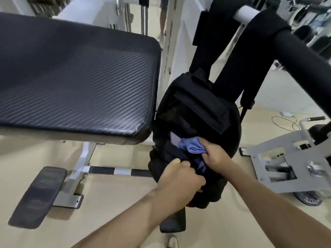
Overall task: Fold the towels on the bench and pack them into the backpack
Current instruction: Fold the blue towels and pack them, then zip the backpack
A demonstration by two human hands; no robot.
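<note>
Here the left hand (180, 178) clenches the front edge of the hanging black fabric backpack (197, 111), apparently holding its mouth open, while the right hand (214, 153) grips a folded lavender-blue cloth towel (193, 146) at the opening. The black padded surface (71, 77) lies bare.

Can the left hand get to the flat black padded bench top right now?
Probably not yet. The left hand is busy gripping the black backpack's opening edge, though nothing lies between it and the bench top.
</note>
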